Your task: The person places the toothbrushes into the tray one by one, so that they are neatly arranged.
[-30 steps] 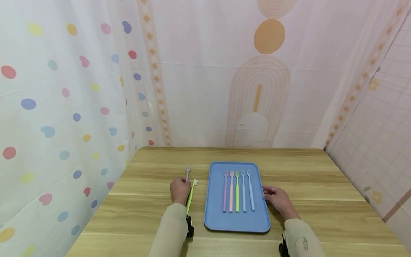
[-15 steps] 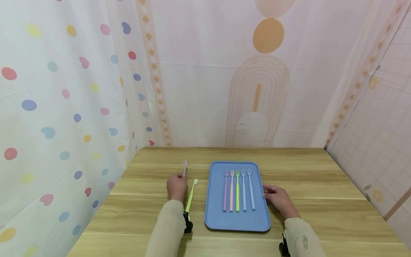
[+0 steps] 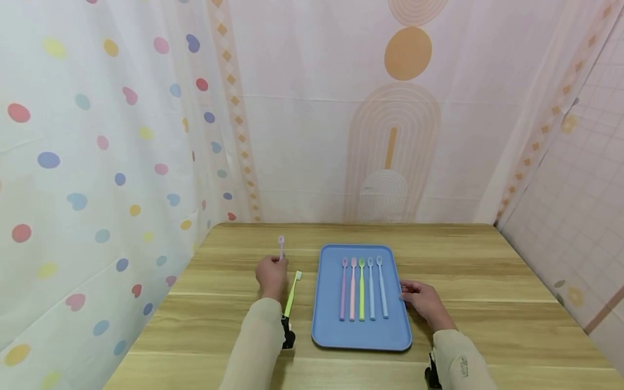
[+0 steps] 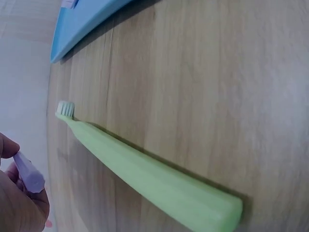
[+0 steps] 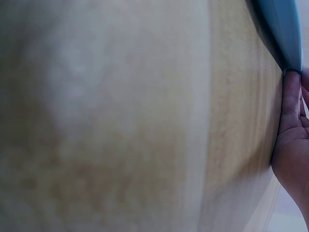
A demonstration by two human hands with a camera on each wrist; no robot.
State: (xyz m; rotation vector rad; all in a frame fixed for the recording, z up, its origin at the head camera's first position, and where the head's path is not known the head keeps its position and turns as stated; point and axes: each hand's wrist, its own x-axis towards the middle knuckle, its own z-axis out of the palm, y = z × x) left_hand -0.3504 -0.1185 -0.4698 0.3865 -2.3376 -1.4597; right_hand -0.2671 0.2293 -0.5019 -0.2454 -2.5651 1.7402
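Observation:
My left hand [image 3: 271, 277] pinches a light purple toothbrush [image 3: 281, 248], its head pointing to the far side of the table. In the left wrist view the butt of that toothbrush handle shows between thumb and fingers. A green toothbrush [image 3: 291, 295] with white bristles lies on the table just right of the left hand, its lower end covered by the wrist camera in the head view. At the right rim of the blue tray [image 3: 361, 338], my right hand [image 3: 425, 304] rests on the table, thumb and fairly straight fingers touching the edge.
On the tray lie several toothbrushes side by side, heads away from me: purple [image 3: 343, 292], pink [image 3: 353, 292], green [image 3: 362, 292] and two light blue ones, with one light blue toothbrush [image 3: 383, 290] rightmost. Curtains [image 3: 302, 135] hang behind the wooden table [image 3: 453, 254].
The left hand has moved away from me across the table with the purple toothbrush, so more of the green toothbrush shows. My right hand and the tray have stayed in place.

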